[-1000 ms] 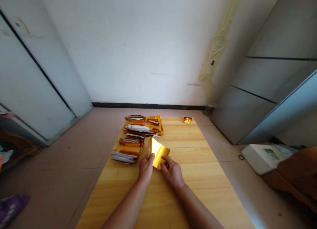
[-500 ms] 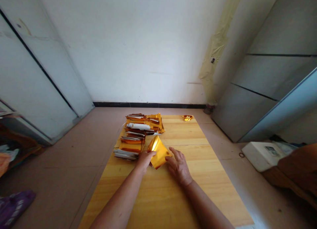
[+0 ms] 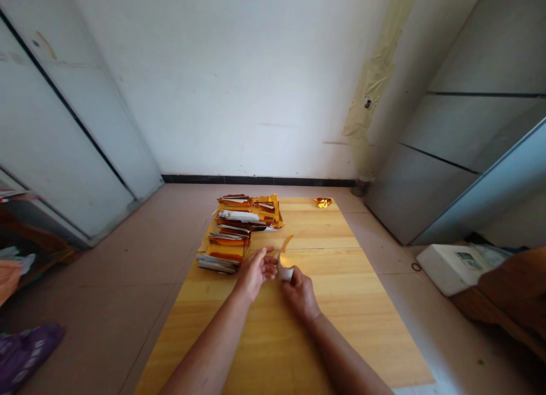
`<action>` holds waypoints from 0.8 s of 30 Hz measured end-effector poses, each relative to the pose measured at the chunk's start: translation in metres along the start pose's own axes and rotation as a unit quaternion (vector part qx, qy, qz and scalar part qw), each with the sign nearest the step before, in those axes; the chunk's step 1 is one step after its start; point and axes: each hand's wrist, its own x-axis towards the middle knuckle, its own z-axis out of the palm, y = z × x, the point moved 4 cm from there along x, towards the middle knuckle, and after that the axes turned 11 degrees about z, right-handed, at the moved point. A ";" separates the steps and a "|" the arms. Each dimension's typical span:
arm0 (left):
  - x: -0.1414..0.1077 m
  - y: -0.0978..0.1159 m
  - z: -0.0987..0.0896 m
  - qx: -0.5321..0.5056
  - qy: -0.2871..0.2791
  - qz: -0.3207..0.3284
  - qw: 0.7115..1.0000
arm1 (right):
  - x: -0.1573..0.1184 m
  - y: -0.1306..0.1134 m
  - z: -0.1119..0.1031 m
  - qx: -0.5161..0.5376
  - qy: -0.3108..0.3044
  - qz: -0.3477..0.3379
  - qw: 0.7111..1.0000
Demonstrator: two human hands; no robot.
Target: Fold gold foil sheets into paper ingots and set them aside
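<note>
Gold sheet point(image 3: 285, 260) is up in the air over the middle of the table point(image 3: 256, 349), between the person's 2 bare hands, and it's bent into a curve so you get the shiny gold on the inside and a bit of white back at the near end. Right hand point(image 3: 301, 295) has that near end pinched, thumb and fingers closed on it. Left hand point(image 3: 256, 272) is just beside the sheet, fingers loosely spread and half curled, thumb up; can't tell from where I'm standing if the fingertips actually touch it.

Over on the left side of the table there's a near bundle point(image 3: 226, 249) of gold and white folded paper, close to the left hand, and a bigger far bundle point(image 3: 269, 206) right behind it with a whitish roll-looking bit point(image 3: 239, 216) lying across. Far right corner has 1 crumpled gold scrap point(image 3: 323, 202), well apart from everything else.

Rest of the room: white box point(image 3: 447, 268) off to the right, purple bag point(image 3: 29, 352) on the floor at near left, plain white wall point(image 3: 239, 87) at the far end.
</note>
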 end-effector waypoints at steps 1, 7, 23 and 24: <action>-0.001 0.001 0.004 0.023 -0.016 0.027 0.999 | 0.003 0.003 0.003 0.085 0.023 0.061 0.994; -0.010 -0.006 0.014 0.338 -0.123 0.245 0.900 | 0.004 0.004 0.021 0.474 0.055 0.278 0.834; -0.019 -0.037 0.008 0.327 -0.269 0.256 0.869 | -0.027 0.002 0.014 0.515 0.003 0.389 0.764; -0.018 -0.036 0.007 0.326 -0.269 0.253 0.870 | -0.029 0.001 0.014 0.515 -0.005 0.393 0.762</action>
